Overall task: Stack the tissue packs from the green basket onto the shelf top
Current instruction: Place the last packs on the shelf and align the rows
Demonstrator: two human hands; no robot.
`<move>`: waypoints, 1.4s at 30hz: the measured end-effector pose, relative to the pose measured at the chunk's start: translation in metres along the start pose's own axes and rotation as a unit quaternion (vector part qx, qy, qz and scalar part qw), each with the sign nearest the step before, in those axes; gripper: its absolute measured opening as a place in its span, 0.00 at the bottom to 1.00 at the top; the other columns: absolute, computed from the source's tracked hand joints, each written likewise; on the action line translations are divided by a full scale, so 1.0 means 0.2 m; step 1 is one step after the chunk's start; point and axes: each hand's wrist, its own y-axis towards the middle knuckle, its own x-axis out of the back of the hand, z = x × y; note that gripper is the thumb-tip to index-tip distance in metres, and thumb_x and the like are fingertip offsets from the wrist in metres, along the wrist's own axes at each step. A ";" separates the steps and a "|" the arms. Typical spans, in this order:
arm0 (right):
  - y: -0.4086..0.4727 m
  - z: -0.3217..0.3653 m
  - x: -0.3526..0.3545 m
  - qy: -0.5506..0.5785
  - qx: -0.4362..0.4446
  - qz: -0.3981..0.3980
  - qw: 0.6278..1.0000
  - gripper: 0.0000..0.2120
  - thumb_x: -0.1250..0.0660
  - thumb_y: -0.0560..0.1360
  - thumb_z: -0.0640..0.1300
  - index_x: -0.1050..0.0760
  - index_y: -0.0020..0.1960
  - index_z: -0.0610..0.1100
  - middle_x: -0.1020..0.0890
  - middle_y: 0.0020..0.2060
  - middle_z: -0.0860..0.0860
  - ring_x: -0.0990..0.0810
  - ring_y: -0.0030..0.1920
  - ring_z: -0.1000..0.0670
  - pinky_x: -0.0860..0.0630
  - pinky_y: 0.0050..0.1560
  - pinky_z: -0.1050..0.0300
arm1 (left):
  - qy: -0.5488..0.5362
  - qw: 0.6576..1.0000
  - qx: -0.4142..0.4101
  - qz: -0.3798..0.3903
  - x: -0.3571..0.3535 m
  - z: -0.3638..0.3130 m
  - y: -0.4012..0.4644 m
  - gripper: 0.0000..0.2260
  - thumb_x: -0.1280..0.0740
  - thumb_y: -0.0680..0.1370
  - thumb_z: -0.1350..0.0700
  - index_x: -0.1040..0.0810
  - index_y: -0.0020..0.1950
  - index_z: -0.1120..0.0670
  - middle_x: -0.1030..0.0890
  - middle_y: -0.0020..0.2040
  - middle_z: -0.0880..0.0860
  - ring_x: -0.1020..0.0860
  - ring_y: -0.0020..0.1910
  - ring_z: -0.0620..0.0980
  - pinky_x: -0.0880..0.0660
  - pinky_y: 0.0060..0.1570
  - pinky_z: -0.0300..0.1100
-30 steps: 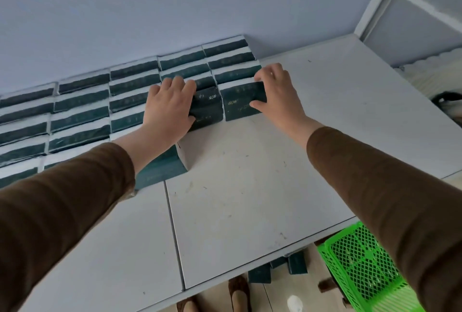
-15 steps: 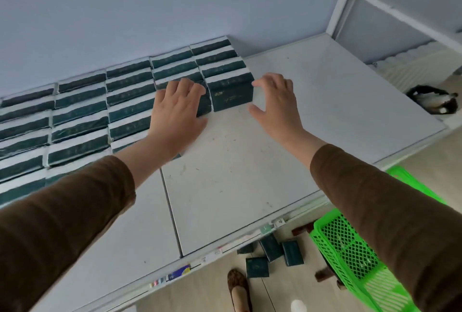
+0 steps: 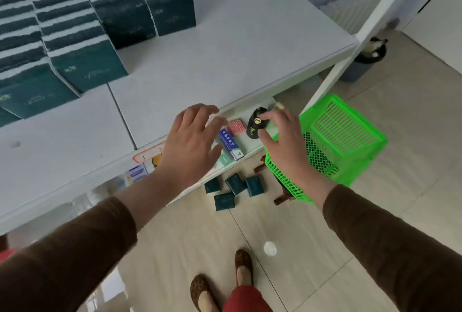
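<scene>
Both hands are empty with fingers spread loose, left hand (image 3: 192,141) over the near edge of the shelf top (image 3: 225,61), right hand (image 3: 285,141) above the near rim of the green basket (image 3: 350,141) on the floor to the right. Four dark green tissue packs (image 3: 233,190) lie loose on the floor tiles (image 3: 312,236) just left of the basket. Farther back, the stacked tissue packs (image 3: 82,36) sit in rows on the shelf top's far left.
</scene>
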 end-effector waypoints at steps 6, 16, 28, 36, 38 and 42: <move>-0.31 -0.45 -0.33 0.101 -0.182 0.093 0.974 0.11 0.32 0.77 0.39 0.25 0.59 0.43 0.22 0.54 0.50 0.22 0.54 0.49 0.25 0.56 0.53 | -0.069 0.988 0.014 0.140 -0.57 -0.23 -0.28 0.20 0.30 0.74 0.57 0.24 0.66 0.55 0.25 0.65 0.54 0.30 0.66 0.57 0.32 0.64 0.50; -0.83 -1.54 -1.18 0.059 -0.393 0.224 0.890 0.22 0.34 0.78 0.42 0.30 0.70 0.39 0.24 0.66 0.42 0.25 0.67 0.43 0.29 0.66 0.53 | -0.049 0.907 0.227 0.351 -2.02 -0.21 -0.79 0.22 0.34 0.77 0.54 0.32 0.72 0.48 0.30 0.70 0.48 0.35 0.70 0.50 0.35 0.68 0.48; -0.76 -2.52 -2.08 -0.065 -0.449 0.223 0.863 0.28 0.36 0.79 0.56 0.33 0.70 0.39 0.26 0.66 0.40 0.25 0.64 0.39 0.25 0.63 0.45 | -0.008 0.902 0.248 0.353 -3.36 0.18 -0.91 0.27 0.31 0.76 0.58 0.36 0.74 0.52 0.29 0.70 0.53 0.29 0.67 0.55 0.29 0.63 0.51; -0.70 -2.79 -2.51 -0.039 -0.462 0.209 0.861 0.41 0.27 0.72 0.62 0.36 0.73 0.38 0.27 0.68 0.42 0.25 0.66 0.41 0.26 0.65 0.48 | 0.028 0.920 0.183 0.345 -3.87 0.28 -1.02 0.33 0.26 0.72 0.51 0.37 0.73 0.51 0.27 0.67 0.53 0.27 0.62 0.56 0.29 0.60 0.51; -0.72 -2.81 -2.56 0.009 -0.482 0.175 0.859 0.41 0.22 0.68 0.56 0.35 0.72 0.39 0.25 0.67 0.44 0.24 0.65 0.41 0.26 0.66 0.48 | 0.062 0.920 0.163 0.352 -3.90 0.30 -1.03 0.34 0.26 0.72 0.47 0.38 0.73 0.51 0.26 0.67 0.54 0.27 0.62 0.56 0.32 0.62 0.52; -0.80 -2.79 -2.53 0.136 -0.545 0.158 0.812 0.33 0.18 0.64 0.46 0.25 0.65 0.40 0.18 0.61 0.46 0.20 0.57 0.46 0.23 0.59 0.54 | 0.090 0.887 0.200 0.406 -3.81 0.26 -1.01 0.29 0.27 0.72 0.42 0.30 0.68 0.51 0.23 0.59 0.54 0.27 0.58 0.56 0.31 0.61 0.51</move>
